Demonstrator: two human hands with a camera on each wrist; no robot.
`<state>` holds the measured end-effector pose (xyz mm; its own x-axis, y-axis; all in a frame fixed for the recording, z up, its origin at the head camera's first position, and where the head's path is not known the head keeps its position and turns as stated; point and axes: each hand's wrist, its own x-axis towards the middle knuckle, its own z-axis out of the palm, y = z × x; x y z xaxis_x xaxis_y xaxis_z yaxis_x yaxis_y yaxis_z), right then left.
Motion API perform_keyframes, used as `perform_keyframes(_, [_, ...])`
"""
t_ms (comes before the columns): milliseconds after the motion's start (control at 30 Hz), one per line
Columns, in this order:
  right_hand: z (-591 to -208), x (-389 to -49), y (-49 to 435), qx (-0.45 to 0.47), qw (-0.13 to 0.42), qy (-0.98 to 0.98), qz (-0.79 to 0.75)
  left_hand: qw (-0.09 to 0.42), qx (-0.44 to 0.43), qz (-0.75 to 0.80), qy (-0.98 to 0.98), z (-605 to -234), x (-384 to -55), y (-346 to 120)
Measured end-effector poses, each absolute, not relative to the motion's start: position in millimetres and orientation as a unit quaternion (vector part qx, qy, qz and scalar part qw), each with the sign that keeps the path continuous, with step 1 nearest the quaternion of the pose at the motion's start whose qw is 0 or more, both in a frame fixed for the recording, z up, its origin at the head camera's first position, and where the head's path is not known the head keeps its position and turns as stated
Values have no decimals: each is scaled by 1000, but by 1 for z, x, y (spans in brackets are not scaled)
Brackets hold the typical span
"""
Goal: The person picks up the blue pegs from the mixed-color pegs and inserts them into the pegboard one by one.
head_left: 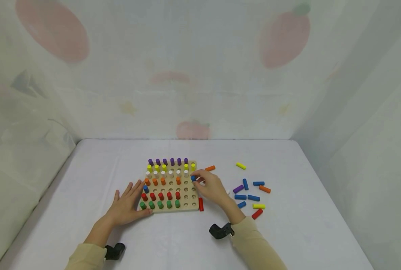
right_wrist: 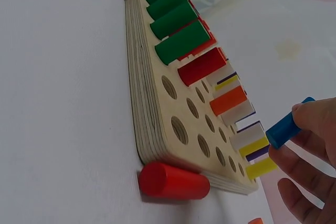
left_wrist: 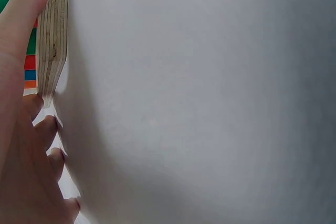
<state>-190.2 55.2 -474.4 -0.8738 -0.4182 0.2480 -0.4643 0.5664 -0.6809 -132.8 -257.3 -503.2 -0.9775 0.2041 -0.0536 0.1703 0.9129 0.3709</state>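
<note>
A wooden pegboard (head_left: 189,201) with rows of coloured pegs lies on the table. Purple, yellow, white, orange, red and green pegs stand in rows, and a lone blue peg (head_left: 146,189) is at the left. My left hand (head_left: 124,208) rests against the board's left side with spread fingers, its thumb along the front corner. Between thumb and fingertips, my right hand (head_left: 211,187) pinches a blue peg (right_wrist: 283,130) over the right part of the board. In the right wrist view this peg is tilted and above the surface. Several holes at the right hold no peg.
A red peg (head_left: 201,204) lies beside the board's right edge, and an orange peg (head_left: 210,168) near its back right. Further right are scattered loose pegs, among them a purple one (head_left: 238,189), a yellow one (head_left: 241,165) and several blue ones. Pale curtains surround the table.
</note>
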Motion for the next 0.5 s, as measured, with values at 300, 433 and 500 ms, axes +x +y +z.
perform_keyframes(300, [-472, -191, 44, 271, 30, -870, 411, 44, 95, 184, 977, -506, -134, -258])
perform_keyframes(433, [-470, -190, 39, 281, 33, -866, 412, 44, 96, 184, 977, -505, -133, -258])
perform_keyframes(500, [-469, -190, 37, 283, 33, -866, 411, 44, 97, 185, 977, -504, -133, -258])
